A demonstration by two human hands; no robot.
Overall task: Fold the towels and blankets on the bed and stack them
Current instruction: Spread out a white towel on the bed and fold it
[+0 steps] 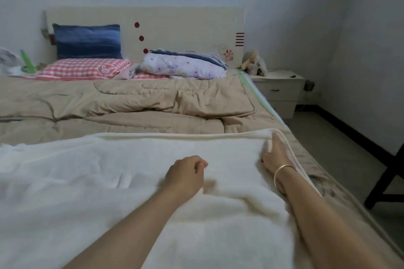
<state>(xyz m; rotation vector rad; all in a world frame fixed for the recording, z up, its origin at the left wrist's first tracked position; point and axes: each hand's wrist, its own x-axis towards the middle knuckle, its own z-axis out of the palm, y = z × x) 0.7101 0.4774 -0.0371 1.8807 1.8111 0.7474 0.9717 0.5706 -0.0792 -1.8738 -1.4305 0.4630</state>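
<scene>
we fold the white fluffy blanket, spread over the near end of the beige-quilted bed | right hand grips its far right corner; left hand curled mid-blanket, pinch unclear | risk: one-handed pull skews the fold; corner slips free

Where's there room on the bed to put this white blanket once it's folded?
On the flat tan quilt, between the white blanket and the pink checked pillow. It is crowded by the headboard: blue pillow and flowery bundle.
</scene>
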